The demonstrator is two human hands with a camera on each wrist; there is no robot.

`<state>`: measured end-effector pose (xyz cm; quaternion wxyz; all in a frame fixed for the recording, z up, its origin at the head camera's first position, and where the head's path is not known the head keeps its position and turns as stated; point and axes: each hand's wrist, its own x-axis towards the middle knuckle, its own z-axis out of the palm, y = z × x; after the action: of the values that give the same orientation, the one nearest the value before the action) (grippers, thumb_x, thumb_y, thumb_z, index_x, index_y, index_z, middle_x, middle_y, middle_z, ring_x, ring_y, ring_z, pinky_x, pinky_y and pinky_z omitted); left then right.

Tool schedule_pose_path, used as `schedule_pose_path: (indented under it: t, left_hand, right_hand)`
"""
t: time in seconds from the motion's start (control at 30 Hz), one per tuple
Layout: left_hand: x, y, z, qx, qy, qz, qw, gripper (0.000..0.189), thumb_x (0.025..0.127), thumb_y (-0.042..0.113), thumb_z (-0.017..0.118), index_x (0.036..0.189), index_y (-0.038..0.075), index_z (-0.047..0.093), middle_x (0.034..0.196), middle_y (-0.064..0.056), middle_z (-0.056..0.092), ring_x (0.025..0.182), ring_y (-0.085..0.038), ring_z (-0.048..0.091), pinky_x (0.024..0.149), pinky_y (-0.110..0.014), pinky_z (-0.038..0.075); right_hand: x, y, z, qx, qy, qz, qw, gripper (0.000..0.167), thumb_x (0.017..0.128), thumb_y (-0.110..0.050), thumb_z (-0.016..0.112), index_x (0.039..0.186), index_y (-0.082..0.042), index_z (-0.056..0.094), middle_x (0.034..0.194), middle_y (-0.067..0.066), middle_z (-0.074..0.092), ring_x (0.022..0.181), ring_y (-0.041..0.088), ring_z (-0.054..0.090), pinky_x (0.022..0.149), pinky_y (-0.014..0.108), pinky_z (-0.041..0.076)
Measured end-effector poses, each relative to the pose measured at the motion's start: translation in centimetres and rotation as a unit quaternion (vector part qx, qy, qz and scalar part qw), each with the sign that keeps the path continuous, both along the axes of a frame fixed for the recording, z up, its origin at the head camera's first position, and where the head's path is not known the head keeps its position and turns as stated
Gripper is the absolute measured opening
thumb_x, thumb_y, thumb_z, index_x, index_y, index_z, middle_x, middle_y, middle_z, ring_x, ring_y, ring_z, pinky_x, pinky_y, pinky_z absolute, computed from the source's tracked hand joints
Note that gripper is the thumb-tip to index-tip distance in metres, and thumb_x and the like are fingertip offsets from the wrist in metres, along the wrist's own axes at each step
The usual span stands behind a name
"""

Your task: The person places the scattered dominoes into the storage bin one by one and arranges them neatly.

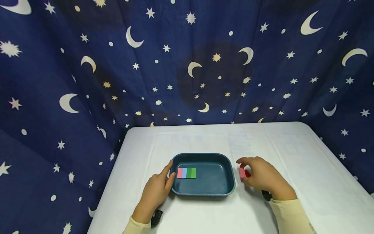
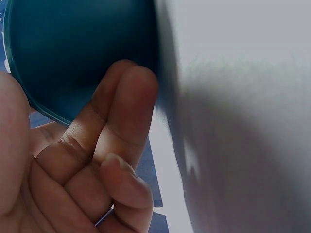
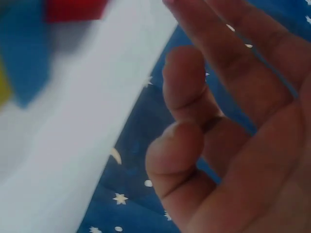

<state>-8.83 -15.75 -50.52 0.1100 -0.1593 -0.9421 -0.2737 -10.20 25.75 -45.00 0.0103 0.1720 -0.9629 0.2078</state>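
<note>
A dark teal rectangular tray (image 1: 211,194) sits on the white table. Inside it, at the left end, lies a row of small tiles: pink (image 1: 179,173), blue (image 1: 184,173) and two green (image 1: 191,173). My left hand (image 1: 156,188) grips the tray's left rim, thumb over the edge and fingers against the outer wall, as the left wrist view also shows. Right of the tray, the thumb and index finger of my right hand (image 1: 263,172) stand apart around a pink block (image 1: 242,173). Beside that block is a red one (image 1: 247,173), partly hidden under the hand.
Blurred at the upper left of the right wrist view are a blue block (image 3: 25,53), a red block and a yellow block (image 3: 4,87). A dark blue curtain (image 1: 175,42) with moons and stars hangs behind the table (image 1: 140,152) and along its sides.
</note>
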Motion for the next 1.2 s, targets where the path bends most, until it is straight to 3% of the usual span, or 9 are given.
schedule_pose_path:
  t: [0.27, 0.6, 0.77, 1.0, 1.2]
  left_hand:
    - [1.1, 0.1, -0.7, -0.005, -0.014, -0.002, 0.9999, 0.054, 0.110, 0.040, 0.058, 0.158, 0.017, 0.052, 0.056, 0.024, 0.044, 0.045, 0.000, 0.038, 0.044, -0.026, 0.034]
    - [0.8, -0.2, -0.6, -0.001, 0.007, 0.001, 1.0000, 0.053, 0.110, 0.041, 0.057, 0.157, 0.015, 0.053, 0.056, 0.026, 0.042, 0.044, 0.001, 0.038, 0.044, -0.026, 0.034]
    - [0.6, -0.2, -0.5, 0.000, 0.007, 0.004, 1.0000, 0.053, 0.110, 0.041, 0.057, 0.157, 0.016, 0.053, 0.057, 0.026, 0.043, 0.045, 0.001, 0.038, 0.045, -0.025, 0.034]
    - [0.4, -0.1, -0.1, 0.003, 0.002, 0.008, 1.0000, 0.053, 0.109, 0.037, 0.061, 0.157, 0.017, 0.053, 0.057, 0.025, 0.044, 0.045, 0.000, 0.039, 0.045, -0.026, 0.035]
    - [0.1, 0.0, 0.2, 0.004, 0.005, 0.006, 1.0000, 0.053, 0.109, 0.038, 0.061, 0.157, 0.016, 0.053, 0.058, 0.024, 0.046, 0.045, 0.001, 0.040, 0.046, -0.026, 0.035]
  right_hand:
    - [-0.1, -1.7, 1.8, 0.002, 0.058, -0.011, 0.9983, 0.049, 0.075, -0.018, 0.085, 0.122, -0.021, 0.074, 0.109, -0.011, 0.074, 0.104, 0.019, 0.065, 0.085, 0.045, 0.053]
    - [-2.6, -7.3, 4.4, -0.010, 0.094, 0.047, 0.9944, 0.052, 0.078, -0.024, 0.085, 0.128, -0.019, 0.074, 0.109, -0.008, 0.073, 0.103, 0.017, 0.065, 0.089, 0.045, 0.054]
    - [-3.5, -10.1, 4.9, -0.009, 0.078, 0.073, 0.9942, 0.050, 0.080, -0.025, 0.086, 0.129, -0.021, 0.073, 0.108, -0.011, 0.073, 0.102, 0.014, 0.064, 0.088, 0.042, 0.055]
    - [-4.6, -13.0, 4.4, 0.003, 0.064, 0.114, 0.9914, 0.053, 0.079, -0.028, 0.092, 0.129, -0.022, 0.074, 0.110, -0.010, 0.074, 0.103, 0.014, 0.064, 0.086, 0.041, 0.056]
    - [-4.8, -14.7, 3.7, 0.035, 0.038, 0.140, 0.9888, 0.052, 0.081, -0.029, 0.091, 0.129, -0.020, 0.075, 0.104, -0.009, 0.073, 0.091, 0.012, 0.062, 0.082, 0.040, 0.056]
